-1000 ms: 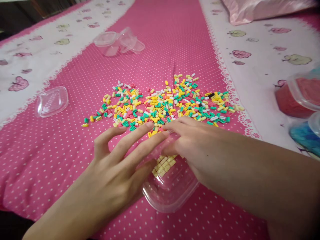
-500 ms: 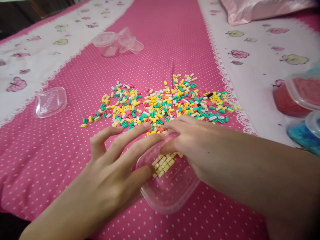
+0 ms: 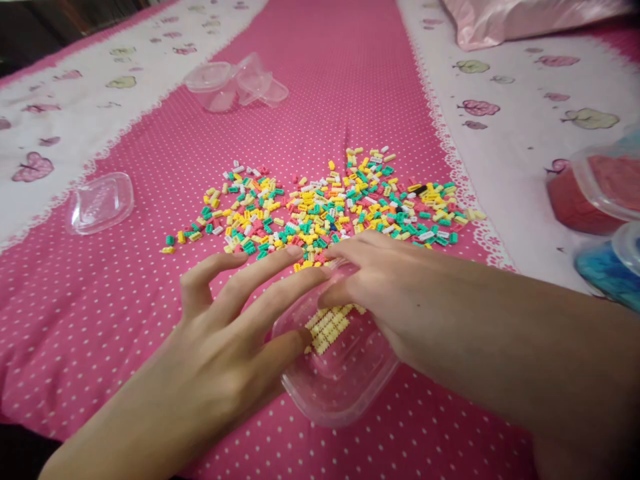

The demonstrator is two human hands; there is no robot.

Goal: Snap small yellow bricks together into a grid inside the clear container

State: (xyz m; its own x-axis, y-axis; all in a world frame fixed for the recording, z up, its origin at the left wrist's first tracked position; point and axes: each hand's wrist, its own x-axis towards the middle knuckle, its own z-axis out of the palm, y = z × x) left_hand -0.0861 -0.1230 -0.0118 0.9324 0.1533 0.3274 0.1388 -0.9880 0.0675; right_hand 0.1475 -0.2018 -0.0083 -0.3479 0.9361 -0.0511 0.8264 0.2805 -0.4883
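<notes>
A clear plastic tub (image 3: 345,407) sits on the pink dotted cloth in front of me. Pale yellow toy bricks (image 3: 330,330) lie inside it, packed side by side in neat rows. My left hand (image 3: 240,327) is open over the tub's left side, fingers spread and thumb tip touching the bricks' left edge. My right hand (image 3: 373,277) reaches across the far right of the tub; its bent forefinger and thumb are apart, and its other fingers are hidden. Just beyond both hands spreads a pile of loose toy bricks (image 3: 320,213), yellow, green, white and pink.
A clear lid (image 3: 103,203) lies at the left. Farther back are several clear containers (image 3: 210,77). At the right edge stand a tub of red contents (image 3: 595,190) and a tub of blue contents (image 3: 607,267). A shiny pink bag (image 3: 500,23) rests at the back right.
My left thumb has shifted very slightly against the pale yellow bricks. Otherwise both hands, the tub and the pile look the same.
</notes>
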